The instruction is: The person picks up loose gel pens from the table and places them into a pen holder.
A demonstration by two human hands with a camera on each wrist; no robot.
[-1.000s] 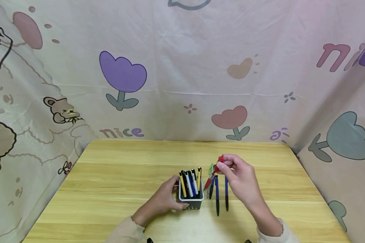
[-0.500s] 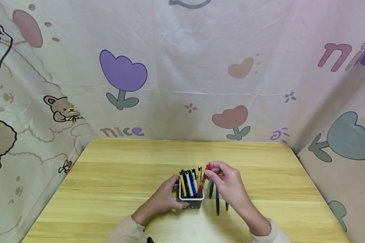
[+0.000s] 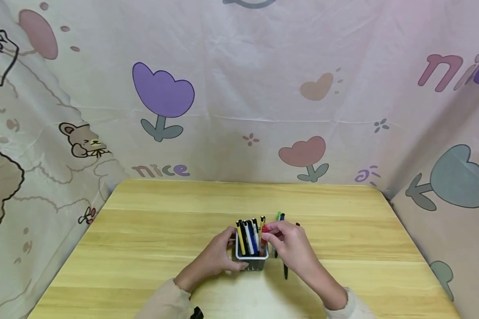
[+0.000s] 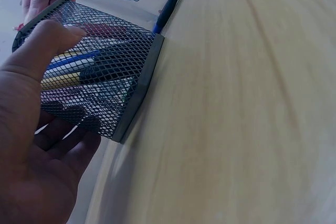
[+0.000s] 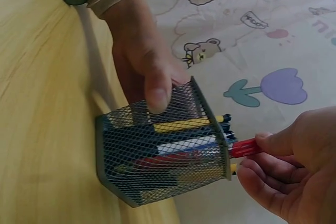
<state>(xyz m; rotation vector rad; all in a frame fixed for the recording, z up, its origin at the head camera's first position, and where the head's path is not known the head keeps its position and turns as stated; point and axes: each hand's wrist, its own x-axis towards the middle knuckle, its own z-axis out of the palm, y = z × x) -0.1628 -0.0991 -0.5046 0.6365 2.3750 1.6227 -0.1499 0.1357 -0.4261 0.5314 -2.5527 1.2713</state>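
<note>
Clock per head view, 12 = far edge.

Red slim plastic-looking pen (image 5: 244, 148): lower part inside the dark square mesh pen holder (image 3: 255, 265), top sticking out above the rim. Long axis near upright, top leaning slightly toward 1. Right hand (image 3: 294, 243) has the top pinched between thumb and fingers; pen sits at 9 from the middle of that hand, shaft running down from the grip toward 6. Right is the nearer hand, straight over the holder's 2 o'clock corner.

Left hand (image 3: 216, 256) at 9 of the holder, grip curled round it: thumb on the near wall, fingers on the far side.

In the way: the holder is crowded. Yellow, white and dark blue pens stand at 9 to 11 of the red one; a yellow-topped pen (image 3: 262, 219) just beside it at 12. Red side looks like the looser one.

Outside, 1 to 4 of the holder, on the pale wood-grain worktop (image 3: 163, 212): loose pens, incl. a slim green-topped pen (image 3: 278, 215) at 1 and a black-ended pen (image 3: 285, 271) near 4. Right hand covers part of these; count unclear.
</note>
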